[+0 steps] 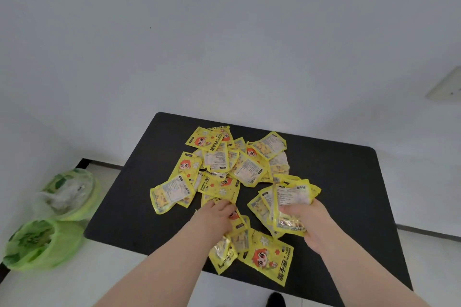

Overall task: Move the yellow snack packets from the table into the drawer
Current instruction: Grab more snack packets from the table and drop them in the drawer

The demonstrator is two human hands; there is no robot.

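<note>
Several yellow snack packets (225, 167) with a red-haired cartoon figure lie scattered in a loose heap on the black table (336, 182). My right hand (310, 222) is closed around a bunch of yellow packets (290, 202), lifted a little above the table's right half. My left hand (217, 217) lies palm down on packets near the table's middle front, fingers pressing on them; whether it grips one I cannot tell. More packets (264, 257) lie at the front edge between my arms. No drawer is in view.
Two bins lined with green plastic bags (47, 242) stand on the floor to the left of the table. A white wall rises behind the table. A dark shoe tip (275, 300) shows below the front edge.
</note>
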